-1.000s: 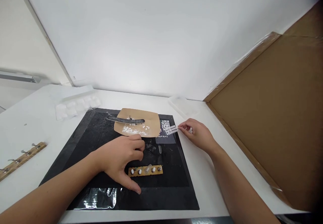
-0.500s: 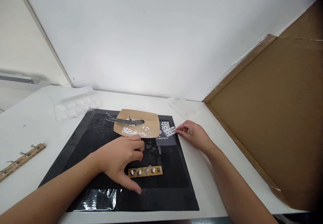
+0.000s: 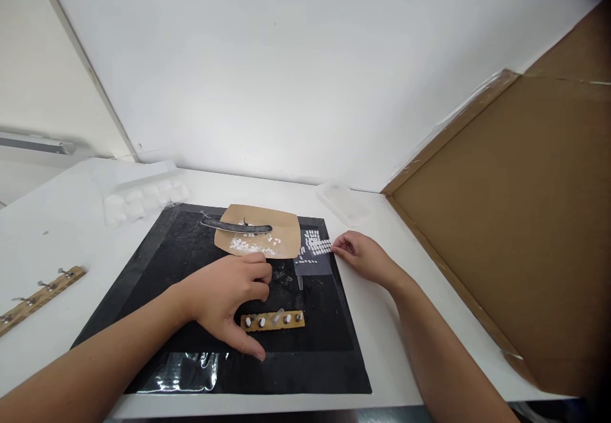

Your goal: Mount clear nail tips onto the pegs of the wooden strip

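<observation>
My left hand (image 3: 231,299) rests over the black mat (image 3: 329,372), thumb apart from curled fingers, with nothing between them. By its thumb lies a small wooden strip (image 3: 296,322) bearing several pegs, some with white tips. My right hand (image 3: 360,254) pinches the right end of a sheet of small white pieces (image 3: 322,246) above a dark card (image 3: 315,269) at the mat's right edge. Beyond my left hand, a tan sheet (image 3: 286,222) carries scattered white bits and a dark curved file (image 3: 238,226). A small clear piece (image 3: 300,282) lies below the card.
A clear plastic tray (image 3: 143,200) stands at the back left, and a clear lid (image 3: 341,200) lies at the back right. Another wooden strip (image 3: 42,296) with metal pegs is at the left. A cardboard panel (image 3: 501,219) borders the table's right side.
The sheet of white pieces in my right hand now lies more level over the dark card. My left hand keeps its pose. The view has shifted slightly.
</observation>
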Tool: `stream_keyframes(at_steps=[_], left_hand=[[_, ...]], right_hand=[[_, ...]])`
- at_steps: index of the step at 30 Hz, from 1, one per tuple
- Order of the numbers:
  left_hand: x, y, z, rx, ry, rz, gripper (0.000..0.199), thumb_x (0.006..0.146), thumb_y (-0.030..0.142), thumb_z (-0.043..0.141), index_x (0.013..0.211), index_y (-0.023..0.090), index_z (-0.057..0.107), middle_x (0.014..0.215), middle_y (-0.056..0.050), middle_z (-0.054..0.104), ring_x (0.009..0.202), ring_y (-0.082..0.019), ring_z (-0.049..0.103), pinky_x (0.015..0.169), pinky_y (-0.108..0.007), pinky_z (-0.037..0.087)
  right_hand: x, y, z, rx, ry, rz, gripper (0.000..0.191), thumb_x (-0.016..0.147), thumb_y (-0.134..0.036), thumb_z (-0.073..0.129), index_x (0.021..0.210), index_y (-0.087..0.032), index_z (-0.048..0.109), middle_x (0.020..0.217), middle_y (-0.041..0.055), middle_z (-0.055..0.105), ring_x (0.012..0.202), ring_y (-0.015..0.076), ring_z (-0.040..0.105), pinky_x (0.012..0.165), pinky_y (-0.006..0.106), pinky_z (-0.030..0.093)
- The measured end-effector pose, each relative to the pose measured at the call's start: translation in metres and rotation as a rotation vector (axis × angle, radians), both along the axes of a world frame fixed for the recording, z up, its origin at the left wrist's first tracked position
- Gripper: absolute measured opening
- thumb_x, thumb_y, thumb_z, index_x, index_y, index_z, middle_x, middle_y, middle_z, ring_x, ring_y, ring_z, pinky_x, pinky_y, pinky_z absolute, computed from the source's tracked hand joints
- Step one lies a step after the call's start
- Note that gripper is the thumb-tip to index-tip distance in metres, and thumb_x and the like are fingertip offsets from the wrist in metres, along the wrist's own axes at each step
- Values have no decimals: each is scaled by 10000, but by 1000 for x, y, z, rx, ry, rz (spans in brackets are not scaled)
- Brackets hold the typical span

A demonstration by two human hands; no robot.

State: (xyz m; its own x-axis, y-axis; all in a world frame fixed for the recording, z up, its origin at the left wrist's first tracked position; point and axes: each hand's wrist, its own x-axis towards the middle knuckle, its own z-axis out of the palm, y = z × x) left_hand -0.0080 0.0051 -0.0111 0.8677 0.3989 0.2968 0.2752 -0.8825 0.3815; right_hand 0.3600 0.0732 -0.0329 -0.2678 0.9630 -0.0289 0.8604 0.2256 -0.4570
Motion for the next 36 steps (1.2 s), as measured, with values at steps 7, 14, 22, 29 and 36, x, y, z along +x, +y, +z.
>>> stream_keyframes(at_steps=[7,14,22,29,36], left_hand=[[0,0,1,-1,-7,-1,618,680,756,842,846,185,675,939,-87,651,828,-245,595,692,-378,480],[0,0,1,-1,9,-1,618,679,761,838,844,188,675,926,-84,650,833,-250,594,697,-375,473],[-1,1,0,-7,9,0,623,677,767,833,849,189,676,945,-90,656,846,-257,598,706,-378,474],[-1,0,0,-5,14,6,616,687,760,826,850,185,675,959,-86,657,852,-253,596,709,-386,478],[-1,0,2,14,9,3,621,692,772,818,840,189,659,949,-89,651,845,-254,596,715,-377,482]], right_hand=[[1,-1,1,-3,-13,3,286,976,-486,609,917,-219,691,909,64,723,803,228,630,701,342,455],[2,-3,2,17,-23,26,287,988,-486,590,899,-224,666,914,63,717,804,229,629,701,343,460],[-4,-8,9,75,-37,62,241,1003,-404,559,852,-221,603,945,76,692,855,243,631,751,363,464],[-3,-10,10,99,-22,32,184,993,-376,580,889,-228,616,945,62,706,805,226,640,711,350,469],[1,-7,10,110,32,22,144,980,-373,598,924,-243,629,938,43,739,854,231,669,748,347,492]])
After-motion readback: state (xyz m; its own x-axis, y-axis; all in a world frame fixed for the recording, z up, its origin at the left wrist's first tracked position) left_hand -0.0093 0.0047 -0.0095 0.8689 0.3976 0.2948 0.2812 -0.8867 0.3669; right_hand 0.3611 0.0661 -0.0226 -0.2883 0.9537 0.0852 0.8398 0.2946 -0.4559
